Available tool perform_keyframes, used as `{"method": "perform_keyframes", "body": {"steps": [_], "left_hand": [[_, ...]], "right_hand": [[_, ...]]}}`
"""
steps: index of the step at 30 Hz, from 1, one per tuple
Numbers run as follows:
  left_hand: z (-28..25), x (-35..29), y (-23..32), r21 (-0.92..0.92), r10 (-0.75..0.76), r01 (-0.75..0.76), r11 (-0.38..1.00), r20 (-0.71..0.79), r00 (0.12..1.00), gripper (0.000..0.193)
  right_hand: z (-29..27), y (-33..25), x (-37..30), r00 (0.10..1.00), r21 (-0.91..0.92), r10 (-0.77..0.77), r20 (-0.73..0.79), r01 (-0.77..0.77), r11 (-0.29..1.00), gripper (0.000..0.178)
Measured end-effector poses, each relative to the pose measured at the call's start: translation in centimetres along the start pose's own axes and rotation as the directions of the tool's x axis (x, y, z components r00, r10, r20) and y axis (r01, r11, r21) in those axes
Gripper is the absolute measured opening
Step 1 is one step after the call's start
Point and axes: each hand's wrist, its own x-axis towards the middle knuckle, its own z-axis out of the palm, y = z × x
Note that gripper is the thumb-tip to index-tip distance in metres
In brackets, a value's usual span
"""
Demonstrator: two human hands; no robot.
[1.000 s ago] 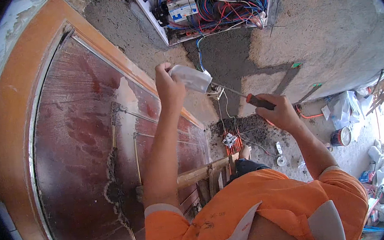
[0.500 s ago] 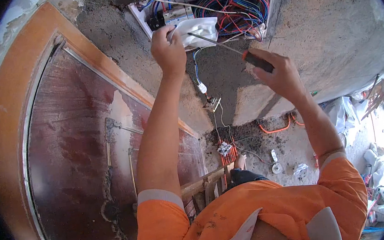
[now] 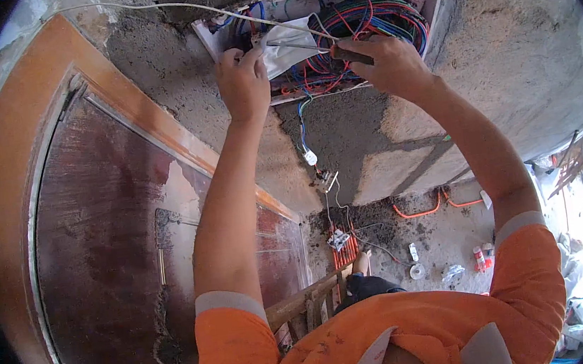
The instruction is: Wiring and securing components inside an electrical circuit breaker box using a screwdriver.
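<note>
High on a rough cement wall, a recessed electrical box is packed with red, blue and black wires. My left hand presses a white breaker-like device into the box. My right hand is closed on a dark-handled screwdriver, its metal shaft pointing left and touching the white device. Both arms are raised overhead in orange sleeves.
A reddish-brown door in an orange frame fills the left. A wooden ladder stands under me. Orange conduit, loose wires, a small white roll and debris lie on the floor below. A thin white cable runs along the top.
Both hands rose from chest height up to the wall box. The white device went from mid-air into the box, and the screwdriver tip now meets it.
</note>
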Motion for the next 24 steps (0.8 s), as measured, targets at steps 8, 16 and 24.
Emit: {"method": "perform_keyframes", "body": {"steps": [8, 16, 24], "left_hand": [[0.6, -1.6, 2.1, -0.236, -0.058, 0.059, 0.970, 0.011, 0.998, 0.016], [0.6, -0.9, 4.8, -0.107, -0.037, 0.021, 0.994, -0.148, 0.988, 0.023], [2.1, 0.6, 5.9, -0.250, -0.140, 0.098, 0.963, -0.156, 0.978, 0.018]], "right_hand": [[-2.6, 0.5, -4.1, 0.987, 0.031, 0.159, -0.037, -0.158, 0.987, 0.040], [-2.2, -1.5, -0.9, 0.990, -0.006, 0.137, -0.037, -0.137, 0.990, 0.037], [-0.9, -1.0, 4.5, 0.999, -0.031, 0.025, 0.041, -0.024, 0.999, 0.039]]}}
